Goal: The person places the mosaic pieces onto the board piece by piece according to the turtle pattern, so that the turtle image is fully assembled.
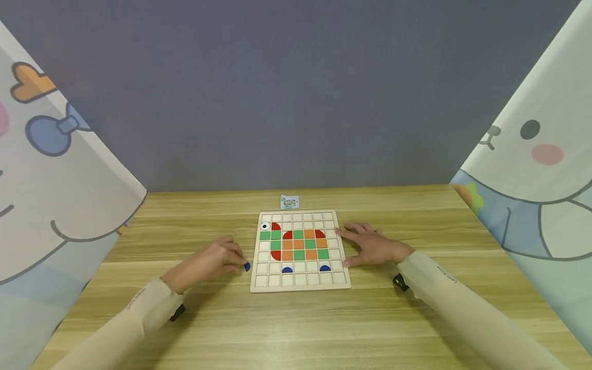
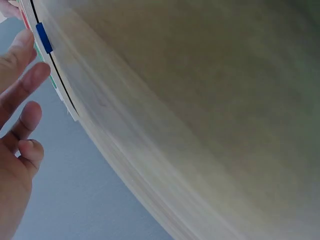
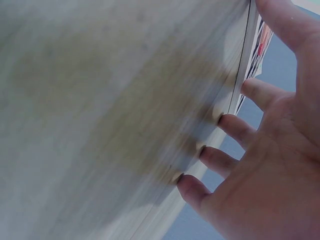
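A square wooden grid board [image 1: 300, 281] lies on the table. Green and orange square tiles, red quarter-round tiles, a white disc [image 1: 265, 226] with a black dot and two blue half-round tiles [image 1: 325, 268] sit in its cells. Left of the board, my left hand [image 1: 224, 257] is at another blue tile [image 1: 247, 266], fingertips right beside it. In the left wrist view this blue tile [image 2: 44, 38] shows edge-on, just past the thumb, and the fingers stand apart. My right hand [image 1: 372, 246] is spread at the board's right side, with thumb and a finger touching its edge.
A small printed packet [image 1: 290, 202] lies behind the board on the wooden table [image 1: 199, 216]. A grey wall [image 1: 296, 103] rises at the table's back. Panels with cartoon figures [image 1: 532, 205] stand at both sides.
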A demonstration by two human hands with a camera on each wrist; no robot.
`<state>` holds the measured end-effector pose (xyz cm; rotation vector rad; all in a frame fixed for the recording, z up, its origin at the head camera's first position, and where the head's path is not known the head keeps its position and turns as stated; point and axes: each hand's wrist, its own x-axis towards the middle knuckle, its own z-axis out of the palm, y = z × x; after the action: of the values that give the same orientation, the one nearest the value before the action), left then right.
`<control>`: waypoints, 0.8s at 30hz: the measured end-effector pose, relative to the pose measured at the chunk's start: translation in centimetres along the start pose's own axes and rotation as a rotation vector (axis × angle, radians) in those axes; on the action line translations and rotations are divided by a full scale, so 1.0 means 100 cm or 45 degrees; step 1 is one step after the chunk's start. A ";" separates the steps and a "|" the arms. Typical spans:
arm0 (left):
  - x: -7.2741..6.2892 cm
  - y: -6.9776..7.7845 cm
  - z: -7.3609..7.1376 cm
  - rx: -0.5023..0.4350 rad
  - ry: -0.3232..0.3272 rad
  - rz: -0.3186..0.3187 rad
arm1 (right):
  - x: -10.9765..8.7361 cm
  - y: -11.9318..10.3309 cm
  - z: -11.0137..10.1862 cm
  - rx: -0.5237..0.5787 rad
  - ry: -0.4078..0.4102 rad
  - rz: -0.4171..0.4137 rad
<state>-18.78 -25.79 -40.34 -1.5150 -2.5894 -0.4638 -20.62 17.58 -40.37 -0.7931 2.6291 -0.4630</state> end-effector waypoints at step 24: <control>0.015 0.000 -0.001 -0.048 -0.184 -0.086 | 0.003 0.003 0.001 -0.003 -0.007 -0.004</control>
<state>-19.51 -24.59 -39.92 -1.5308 -2.7640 -0.4263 -20.89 17.63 -40.67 -0.7983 2.6244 -0.4582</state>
